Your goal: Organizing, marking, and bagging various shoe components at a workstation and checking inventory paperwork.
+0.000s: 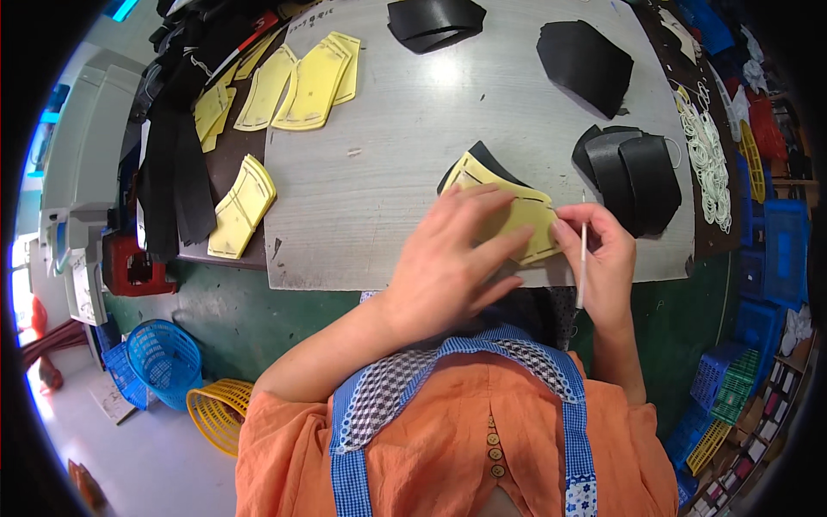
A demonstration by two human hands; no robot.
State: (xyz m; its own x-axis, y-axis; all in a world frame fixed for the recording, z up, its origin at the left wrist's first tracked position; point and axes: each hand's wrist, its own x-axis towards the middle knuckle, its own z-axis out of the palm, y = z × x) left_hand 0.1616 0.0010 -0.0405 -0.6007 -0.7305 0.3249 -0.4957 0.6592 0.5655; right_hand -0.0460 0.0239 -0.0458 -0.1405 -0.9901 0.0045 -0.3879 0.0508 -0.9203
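My left hand (461, 254) lies with fingers spread over a curved yellow pattern piece (536, 220), which has dark slots along its edges. Beneath that pattern, a black sheet piece (491, 162) sticks out along the far edge. My right hand (603, 254) is closed at the pattern's right corner, thumb and forefinger pinched there. A thin white pen (584, 258) stands between its fingers, one end pointing toward me. Just past my right hand sits a stack of black pieces (633, 181).
More yellow patterns (314, 82) lie at the far left, with another yellow stack (243, 211) at the table's left edge. Black pieces (586, 65) sit at the back. White cords (706, 159) hang along the right. Plastic baskets (164, 358) stand on the floor at left.
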